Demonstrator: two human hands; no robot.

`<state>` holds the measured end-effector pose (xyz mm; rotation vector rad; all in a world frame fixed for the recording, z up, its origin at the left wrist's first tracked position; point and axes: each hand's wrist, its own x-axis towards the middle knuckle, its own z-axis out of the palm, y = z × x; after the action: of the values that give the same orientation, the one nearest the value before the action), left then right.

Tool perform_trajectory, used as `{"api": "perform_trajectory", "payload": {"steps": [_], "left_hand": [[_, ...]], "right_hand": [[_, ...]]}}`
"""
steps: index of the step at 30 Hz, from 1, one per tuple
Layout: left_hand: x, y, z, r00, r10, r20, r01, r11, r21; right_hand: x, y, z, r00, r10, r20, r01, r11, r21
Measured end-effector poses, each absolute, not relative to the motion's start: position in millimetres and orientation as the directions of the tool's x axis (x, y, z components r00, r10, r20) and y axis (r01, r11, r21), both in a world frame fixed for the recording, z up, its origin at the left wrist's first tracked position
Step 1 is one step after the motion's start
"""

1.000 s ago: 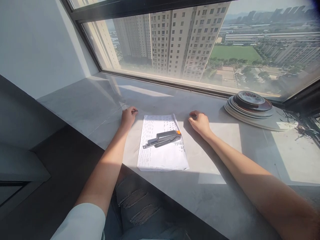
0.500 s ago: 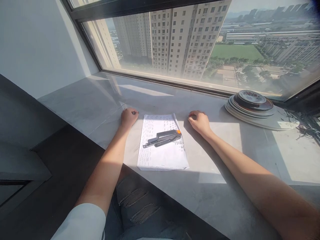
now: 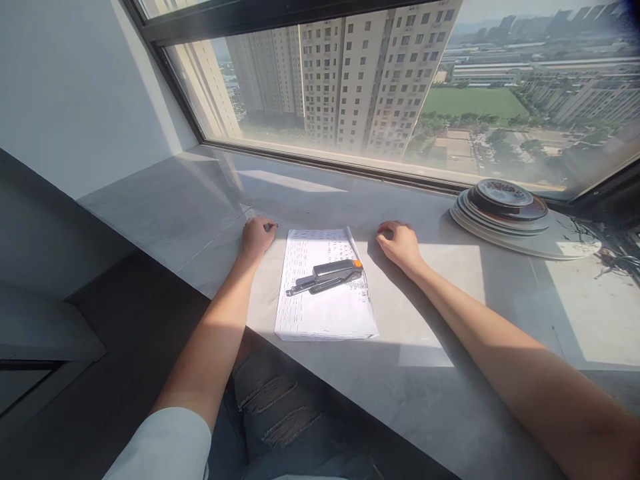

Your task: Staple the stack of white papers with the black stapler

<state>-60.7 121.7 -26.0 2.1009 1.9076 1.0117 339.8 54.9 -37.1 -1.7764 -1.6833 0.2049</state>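
A stack of printed paper sheets [image 3: 323,313] lies on the grey stone window ledge [image 3: 450,373]. A dark stapler [image 3: 327,275] with an orange tip rests across the sheets. My left hand [image 3: 257,237] rests on the ledge just left of the paper's far corner, fingers curled in with nothing visible in them. My right hand [image 3: 400,244] rests to the right of the paper, fingers likewise curled under, apart from the sheets.
A pile of plates [image 3: 505,210] stands at the far right by the window frame [image 3: 350,167], with dark wires [image 3: 610,263] beyond it. The ledge drops off at its near edge, above my knee in torn jeans [image 3: 280,413]. A white wall [image 3: 75,93] bounds the left.
Both hands stay where they were beside the paper. Only the view has shifted very slightly.
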Motion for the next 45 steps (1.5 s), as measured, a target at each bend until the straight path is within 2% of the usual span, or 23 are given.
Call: {"api": "perform_trajectory", "payload": {"steps": [8,14,22,31,38,45], "left_hand": [[-72.6,130.5,-29.9,-0.222,0.843,0.490,0.740,-0.181,0.647],[-70.1,132.8,-31.0,-0.142,0.854,0.500,0.740,-0.244,0.627],[-66.8,124.9,-26.8,-0.084,0.920,0.384,0.750,-0.195,0.632],[-61.2,126.5,-25.1,-0.002,0.930,0.367,0.769,-0.233,0.595],[-63.2,123.7,-26.0,-0.028,0.922,0.386,0.759,-0.231,0.608],[-62.8,123.0,-24.2,-0.040,0.923,0.383,0.798,-0.202,0.568]], "right_hand": [[339.5,54.1,-37.3,0.159,0.932,0.327,0.814,0.064,-0.578],[338.8,53.0,-36.2,0.154,0.935,0.318,0.827,0.054,-0.559],[338.6,52.6,-34.5,0.132,0.938,0.321,0.838,0.068,-0.541],[338.6,52.1,-35.7,0.118,0.937,0.330,0.836,0.086,-0.542],[338.5,52.3,-35.6,0.131,0.940,0.315,0.838,0.066,-0.542],[338.7,52.9,-34.9,0.130,0.941,0.312,0.844,0.061,-0.534]]}}
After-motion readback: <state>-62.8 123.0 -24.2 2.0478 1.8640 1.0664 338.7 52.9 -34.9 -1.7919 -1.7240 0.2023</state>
